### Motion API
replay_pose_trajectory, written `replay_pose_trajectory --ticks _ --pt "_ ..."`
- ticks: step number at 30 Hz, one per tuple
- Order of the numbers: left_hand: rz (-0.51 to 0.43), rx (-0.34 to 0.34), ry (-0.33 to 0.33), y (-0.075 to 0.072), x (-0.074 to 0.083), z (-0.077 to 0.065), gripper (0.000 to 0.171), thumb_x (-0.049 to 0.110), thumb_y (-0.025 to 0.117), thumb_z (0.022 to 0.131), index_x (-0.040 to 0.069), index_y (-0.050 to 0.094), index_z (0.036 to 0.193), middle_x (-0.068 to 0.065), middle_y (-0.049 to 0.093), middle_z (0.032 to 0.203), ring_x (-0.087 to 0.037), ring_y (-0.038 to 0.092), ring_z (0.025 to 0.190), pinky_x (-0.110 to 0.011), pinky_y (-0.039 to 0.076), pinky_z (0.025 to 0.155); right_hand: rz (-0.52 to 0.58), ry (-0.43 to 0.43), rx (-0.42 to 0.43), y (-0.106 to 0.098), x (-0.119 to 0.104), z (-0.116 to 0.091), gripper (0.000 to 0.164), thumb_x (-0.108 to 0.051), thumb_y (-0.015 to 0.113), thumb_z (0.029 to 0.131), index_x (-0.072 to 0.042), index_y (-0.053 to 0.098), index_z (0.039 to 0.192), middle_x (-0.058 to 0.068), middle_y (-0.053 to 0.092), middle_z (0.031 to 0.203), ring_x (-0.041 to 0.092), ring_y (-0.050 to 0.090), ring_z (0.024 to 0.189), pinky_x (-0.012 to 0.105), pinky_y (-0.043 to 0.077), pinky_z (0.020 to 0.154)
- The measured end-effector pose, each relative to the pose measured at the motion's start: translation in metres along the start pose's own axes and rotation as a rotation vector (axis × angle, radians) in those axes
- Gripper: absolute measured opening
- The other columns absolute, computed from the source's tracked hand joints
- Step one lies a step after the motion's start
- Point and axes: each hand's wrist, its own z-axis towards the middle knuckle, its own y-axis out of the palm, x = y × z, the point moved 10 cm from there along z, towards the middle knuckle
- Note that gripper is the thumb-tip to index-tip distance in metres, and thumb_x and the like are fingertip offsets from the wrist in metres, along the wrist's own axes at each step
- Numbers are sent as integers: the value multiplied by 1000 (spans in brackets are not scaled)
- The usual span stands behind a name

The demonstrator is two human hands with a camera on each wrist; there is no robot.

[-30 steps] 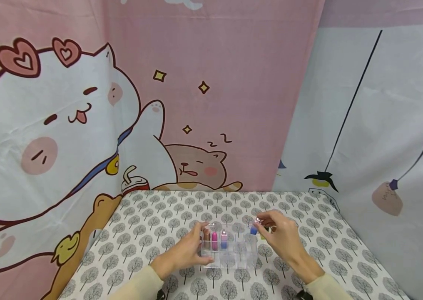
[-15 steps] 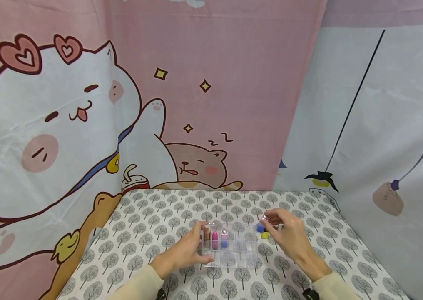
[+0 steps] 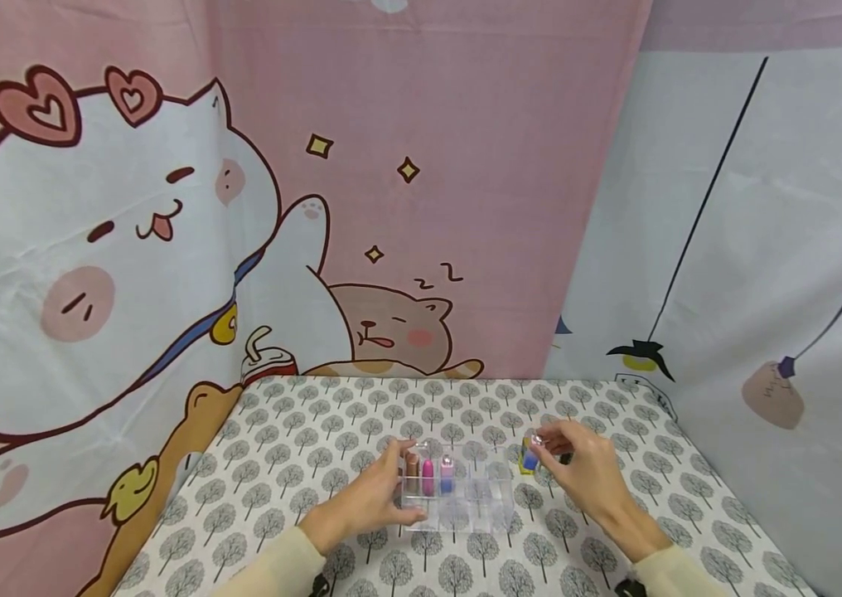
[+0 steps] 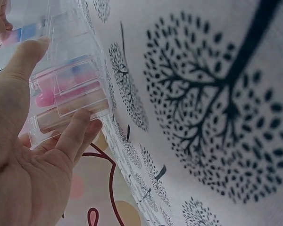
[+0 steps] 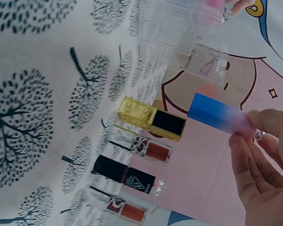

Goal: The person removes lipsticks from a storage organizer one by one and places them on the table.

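My left hand (image 3: 372, 495) holds the left end of a clear compartment organizer (image 3: 491, 507), with its thumb at the front and fingers at the back. In the organizer's back row stand a brown lipstick tube (image 3: 412, 474), a bright pink one (image 3: 428, 479) and a pink-to-blue one (image 3: 447, 479). To the right of the organizer, my right hand (image 3: 587, 468) pinches another pink-to-blue lipstick tube (image 5: 221, 117) between thumb and fingertips by its pink end. Its blue end points away from the fingers and overlaps a gold lipstick behind it in the head view.
On the tree-print cloth (image 3: 302, 464) right of the organizer stand a gold-and-black lipstick (image 5: 167, 123), two small lip gloss tubes, one nearer (image 5: 158, 151) and one farther (image 5: 133, 213), and a black tube (image 5: 111, 168). Printed curtains (image 3: 503, 207) hang behind and at the sides.
My right hand has moved rightward with the pink-to-blue lipstick tube, from beside the organizer's right end to in front of the gold lipstick. The left hand and organizer stay put.
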Motion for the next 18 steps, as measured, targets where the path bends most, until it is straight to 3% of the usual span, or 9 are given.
replay_pose_trajectory --ticks 9,18 --pt "-7 -4 -14 1 -1 0 119 42 102 90 11 27 177 -19 60 161 -35 74 134 -38 70 113 -3 24 -46 10 11 -8 34 0 102 84 -6 83 112 4 85 96 9 79 78 29 73 69" --pt "17 1 -14 0 0 1 119 43 102 91 8 27 176 -22 56 171 -31 73 133 -44 68 117 -18 35 -77 19 15 -16 34 1 103 83 -6 83 110 2 84 94 9 79 78 32 74 70"
